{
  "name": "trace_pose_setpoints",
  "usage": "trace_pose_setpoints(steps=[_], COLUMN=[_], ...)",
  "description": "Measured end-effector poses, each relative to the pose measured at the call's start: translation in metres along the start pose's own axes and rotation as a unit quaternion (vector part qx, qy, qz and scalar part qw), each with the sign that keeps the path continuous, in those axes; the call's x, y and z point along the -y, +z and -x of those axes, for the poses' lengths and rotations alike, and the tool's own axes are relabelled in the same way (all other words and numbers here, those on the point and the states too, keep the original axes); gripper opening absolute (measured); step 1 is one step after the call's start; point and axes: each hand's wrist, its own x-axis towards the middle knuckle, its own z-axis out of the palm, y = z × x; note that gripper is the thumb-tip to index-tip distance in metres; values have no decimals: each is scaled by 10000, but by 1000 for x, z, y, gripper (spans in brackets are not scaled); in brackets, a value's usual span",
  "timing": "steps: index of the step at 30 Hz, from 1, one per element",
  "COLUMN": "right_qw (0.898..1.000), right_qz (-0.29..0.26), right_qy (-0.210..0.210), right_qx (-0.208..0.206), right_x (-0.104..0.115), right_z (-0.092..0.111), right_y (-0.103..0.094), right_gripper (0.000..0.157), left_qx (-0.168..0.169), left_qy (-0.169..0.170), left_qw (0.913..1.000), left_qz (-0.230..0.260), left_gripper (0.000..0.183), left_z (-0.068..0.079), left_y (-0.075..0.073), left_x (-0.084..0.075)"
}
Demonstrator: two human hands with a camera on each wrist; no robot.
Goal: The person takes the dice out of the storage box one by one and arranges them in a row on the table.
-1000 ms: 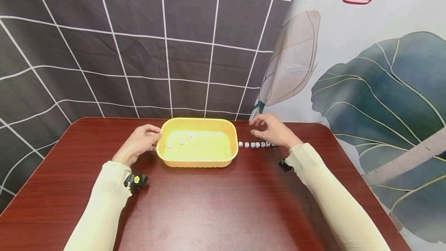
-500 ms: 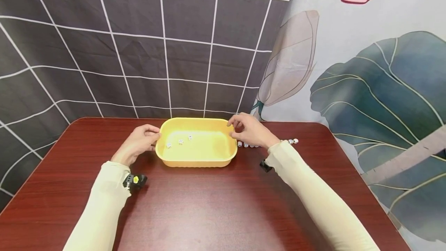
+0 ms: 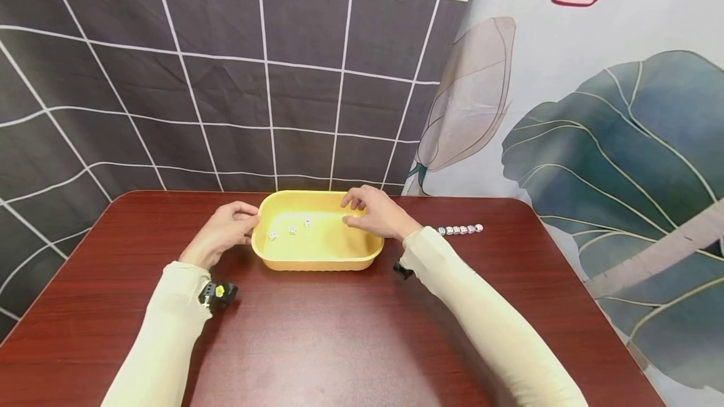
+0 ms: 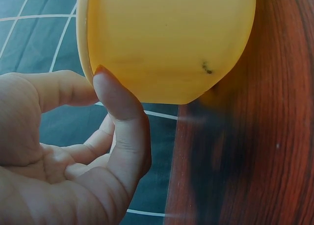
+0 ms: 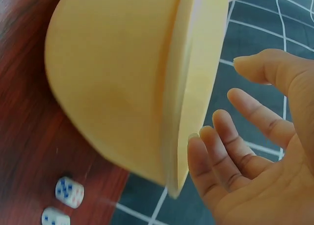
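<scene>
A yellow plastic basin [image 3: 317, 265] stands on the table, with three white dice in its left half, one of them a die [image 3: 292, 230] in the middle. At the basin's left end my left hand [image 3: 223, 232] pinches the rim between thumb and index finger, which shows closely in the left wrist view. Over the basin's right part hovers my right hand [image 3: 378, 213], its fingers spread and loosely bent. Nothing sits between those fingers in the right wrist view, where two dice, including a speckled die [image 5: 69, 191], lie below the basin's outer wall.
A row of several dice [image 3: 457, 230] runs along the table to the right of the basin, partly hidden by my right wrist. The reddish-brown table [image 3: 317, 338] ends at the back against a dark checked cloth [image 3: 305, 99]; a leaf-patterned cloth [image 3: 616, 143] hangs at right.
My right hand has moved left from above the dice row to over the basin, uncovering the row's right end. My left hand keeps its pinch on the rim, and the three dice stay put.
</scene>
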Motion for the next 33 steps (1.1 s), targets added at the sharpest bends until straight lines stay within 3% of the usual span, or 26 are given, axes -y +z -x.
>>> trace_pose_setpoints(steps=[12,23,33], right_qw=[9998,9990,9958], right_qz=[10,-275,-91], right_qy=[149,308,633], right_qx=[153,189,659], right_x=[20,23,26], right_z=[-20,-30,-38], right_y=[27,54,68], right_gripper=[30,28,47], left_qx=[-21,-35,-45], left_qy=[2,-5,-1], left_qw=[10000,10000,10000], left_qz=[38,11,27], left_gripper=[41,40,39], left_z=[0,-1,-1], left_y=[-1,0,-1], left_x=[-1,0,0])
